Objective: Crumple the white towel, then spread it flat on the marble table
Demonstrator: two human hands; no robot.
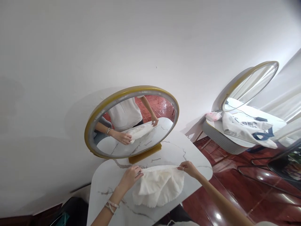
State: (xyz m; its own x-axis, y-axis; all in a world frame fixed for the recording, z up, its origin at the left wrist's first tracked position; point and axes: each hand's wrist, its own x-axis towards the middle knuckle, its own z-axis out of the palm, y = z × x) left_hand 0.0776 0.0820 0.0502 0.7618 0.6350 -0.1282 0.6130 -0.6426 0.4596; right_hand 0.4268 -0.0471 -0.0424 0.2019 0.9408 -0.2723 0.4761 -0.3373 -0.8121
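Fingers of left hand and right hand pinch the white cloth by its far edge; likely soft, light, best held there.

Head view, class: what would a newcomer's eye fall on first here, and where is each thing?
Most striking is the large oval-looking mirror with a gold-coloured frame, standing on the white, grey-veined table and reflecting the person's torso and hands. In front of it, the bare left hand and bare right hand hold the far edge of a soft cream-white cloth. To the right, a white cloth bag with dark lettering lies before a second gold-framed mirror.
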